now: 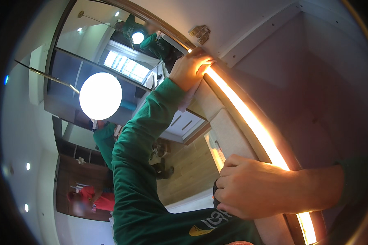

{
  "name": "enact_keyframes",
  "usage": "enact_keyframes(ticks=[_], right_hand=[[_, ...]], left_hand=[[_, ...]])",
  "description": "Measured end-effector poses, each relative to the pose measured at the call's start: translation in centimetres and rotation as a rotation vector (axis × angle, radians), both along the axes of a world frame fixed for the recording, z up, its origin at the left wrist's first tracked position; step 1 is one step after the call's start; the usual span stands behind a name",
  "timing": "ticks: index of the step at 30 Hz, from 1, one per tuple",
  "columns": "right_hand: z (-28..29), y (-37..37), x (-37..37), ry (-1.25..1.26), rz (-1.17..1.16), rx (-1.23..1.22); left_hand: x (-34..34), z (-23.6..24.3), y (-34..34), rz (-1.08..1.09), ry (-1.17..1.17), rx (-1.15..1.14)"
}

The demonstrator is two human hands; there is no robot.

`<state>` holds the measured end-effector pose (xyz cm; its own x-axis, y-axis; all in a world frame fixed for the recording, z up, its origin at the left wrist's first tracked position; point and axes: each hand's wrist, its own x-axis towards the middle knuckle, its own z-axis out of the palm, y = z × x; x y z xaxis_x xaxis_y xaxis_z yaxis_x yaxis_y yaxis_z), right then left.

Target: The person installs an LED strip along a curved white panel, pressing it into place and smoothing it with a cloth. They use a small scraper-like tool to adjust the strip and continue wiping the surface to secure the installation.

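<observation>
A long glowing light strip [249, 118] runs along the edge of a cabinet, from the upper middle to the lower right. My left hand [191, 68] reaches up to the strip's upper end. Its fingers are bent and pressed together over the lit edge; what they hold, if anything, is hidden. Below that wrist a pale, thin piece [188, 98] hangs down. Lower down, my right hand [253, 188] is closed beside the strip. A small black rounded object [216, 194] pokes out from its curled fingers, mostly covered. Both arms wear green sleeves.
A round lit globe lamp [100, 96] on a thin brass arm is left of my left arm. A metal hinge [199, 34] sits on the white panel above. Glossy panels [90, 41] reflect a window and green-clothed figures. A person in red [98, 198] stands at lower left.
</observation>
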<state>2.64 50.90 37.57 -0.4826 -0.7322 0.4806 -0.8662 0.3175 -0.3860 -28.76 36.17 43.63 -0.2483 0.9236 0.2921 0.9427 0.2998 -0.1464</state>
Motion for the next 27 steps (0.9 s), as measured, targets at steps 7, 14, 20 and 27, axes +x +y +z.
enact_keyframes(ticks=[7,14,20,27], right_hand=[[0.3,0.2,0.1,-0.040,0.012,0.044],[0.8,0.3,0.1,-0.015,0.008,0.062],[0.7,0.2,0.1,0.003,0.006,0.055],[0.5,0.3,0.2,-0.032,0.021,0.053]], left_hand=[[-0.8,0.9,0.7,-0.035,0.114,-0.249],[3.1,2.0,1.7,-0.065,0.005,-0.337],[7.8,2.3,2.7,-0.166,-0.069,-0.353],[13.7,0.7,3.0,-0.404,-0.199,-0.257]])
